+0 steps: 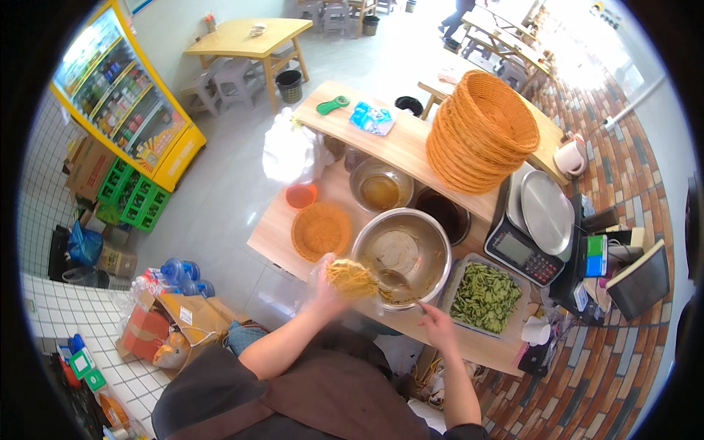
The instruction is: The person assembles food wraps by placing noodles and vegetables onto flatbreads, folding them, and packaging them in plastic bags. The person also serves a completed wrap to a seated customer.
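Note:
My left hand (325, 291) grips a clear plastic bag of yellow shredded food or noodles (352, 278), held beside the near left rim of a large steel mixing bowl (404, 250). Between the fingers of my right hand (439, 324) is the handle of a metal ladle (394, 279); its head rests inside the bowl. Brown sauce and food scraps cling to the bowl's inner wall. To the right of the bowl, sliced cucumber (487, 297) fills a clear plastic tub (529, 300). A round wicker basket (322, 231) sits left of the bowl.
Behind the bowl are a steel bowl of brownish liquid (381, 190) and a dark-filled pot (443, 214). Stacked wicker baskets (478, 137) stand on the raised wooden shelf (407, 137). A digital scale (525, 247) is at right. An orange cup (301, 195) and white plastic bags (291, 148) are at left.

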Demonstrator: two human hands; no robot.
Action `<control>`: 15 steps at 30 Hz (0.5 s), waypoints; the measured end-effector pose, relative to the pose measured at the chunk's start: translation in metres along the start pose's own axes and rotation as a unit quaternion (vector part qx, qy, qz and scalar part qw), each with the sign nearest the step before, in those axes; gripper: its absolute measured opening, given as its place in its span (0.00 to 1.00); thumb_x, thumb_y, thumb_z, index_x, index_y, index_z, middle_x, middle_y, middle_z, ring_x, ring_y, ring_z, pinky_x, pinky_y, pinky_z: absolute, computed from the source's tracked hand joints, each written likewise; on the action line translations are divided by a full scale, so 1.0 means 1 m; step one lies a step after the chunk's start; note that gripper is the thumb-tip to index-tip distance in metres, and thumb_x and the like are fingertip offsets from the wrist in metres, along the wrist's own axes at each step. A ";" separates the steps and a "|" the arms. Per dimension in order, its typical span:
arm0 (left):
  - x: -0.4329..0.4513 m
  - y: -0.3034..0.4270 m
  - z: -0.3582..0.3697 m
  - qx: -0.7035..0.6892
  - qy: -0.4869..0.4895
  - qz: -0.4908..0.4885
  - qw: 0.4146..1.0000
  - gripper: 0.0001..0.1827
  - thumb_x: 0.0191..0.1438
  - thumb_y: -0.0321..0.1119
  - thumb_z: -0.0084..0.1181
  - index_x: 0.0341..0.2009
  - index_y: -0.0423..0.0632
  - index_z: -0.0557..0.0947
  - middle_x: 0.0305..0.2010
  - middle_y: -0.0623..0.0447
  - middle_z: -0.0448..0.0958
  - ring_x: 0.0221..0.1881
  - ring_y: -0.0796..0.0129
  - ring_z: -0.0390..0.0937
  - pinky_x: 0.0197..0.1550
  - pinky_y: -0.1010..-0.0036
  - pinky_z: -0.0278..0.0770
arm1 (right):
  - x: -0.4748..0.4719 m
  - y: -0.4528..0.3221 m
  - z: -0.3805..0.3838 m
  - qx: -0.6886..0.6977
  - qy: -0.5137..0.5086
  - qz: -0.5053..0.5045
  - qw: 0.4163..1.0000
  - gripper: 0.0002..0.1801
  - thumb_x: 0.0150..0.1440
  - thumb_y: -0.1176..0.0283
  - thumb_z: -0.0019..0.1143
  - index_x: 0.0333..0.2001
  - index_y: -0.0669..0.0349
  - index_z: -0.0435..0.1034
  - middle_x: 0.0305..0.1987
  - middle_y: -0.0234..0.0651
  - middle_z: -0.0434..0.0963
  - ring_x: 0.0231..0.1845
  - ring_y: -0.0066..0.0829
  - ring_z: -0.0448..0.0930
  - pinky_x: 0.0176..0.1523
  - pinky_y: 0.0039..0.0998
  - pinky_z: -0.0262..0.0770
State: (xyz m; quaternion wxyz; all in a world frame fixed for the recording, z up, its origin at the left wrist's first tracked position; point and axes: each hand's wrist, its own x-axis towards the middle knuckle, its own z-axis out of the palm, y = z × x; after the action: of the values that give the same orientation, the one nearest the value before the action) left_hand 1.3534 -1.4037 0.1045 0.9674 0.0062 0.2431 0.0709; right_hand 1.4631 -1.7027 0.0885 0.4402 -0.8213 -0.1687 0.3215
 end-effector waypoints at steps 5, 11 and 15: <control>-0.004 -0.010 0.005 -0.016 0.045 -0.037 0.998 0.26 0.57 0.56 0.44 0.41 0.45 0.80 0.44 0.39 0.78 0.49 0.44 0.75 0.59 0.49 0.70 | 0.032 0.022 0.057 -0.135 0.033 -0.021 0.990 0.24 0.56 0.78 0.46 0.57 0.58 0.73 0.38 0.52 0.82 0.39 0.45 0.83 0.46 0.38 0.78; -0.012 -0.011 0.027 -0.010 0.035 -0.012 0.999 0.19 0.56 0.52 0.49 0.36 0.51 0.80 0.38 0.45 0.79 0.45 0.45 0.76 0.55 0.48 0.72 | 0.027 -0.022 -0.005 -0.199 0.088 -0.088 0.972 0.23 0.57 0.76 0.44 0.56 0.53 0.75 0.32 0.47 0.81 0.36 0.47 0.82 0.42 0.39 0.77; -0.012 -0.011 0.023 0.015 0.041 -0.002 0.999 0.19 0.57 0.54 0.49 0.34 0.53 0.80 0.37 0.47 0.79 0.45 0.45 0.76 0.55 0.47 0.72 | 0.004 -0.027 -0.048 -0.238 -0.037 -0.042 0.970 0.24 0.57 0.76 0.44 0.56 0.49 0.75 0.33 0.46 0.82 0.36 0.48 0.81 0.43 0.40 0.77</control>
State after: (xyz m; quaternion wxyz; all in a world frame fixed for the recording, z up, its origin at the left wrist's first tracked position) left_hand 1.3551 -1.4163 0.1305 0.9566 0.0169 0.2833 0.0655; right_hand 1.4986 -1.7150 0.1290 0.2390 -0.8819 -0.2908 0.2837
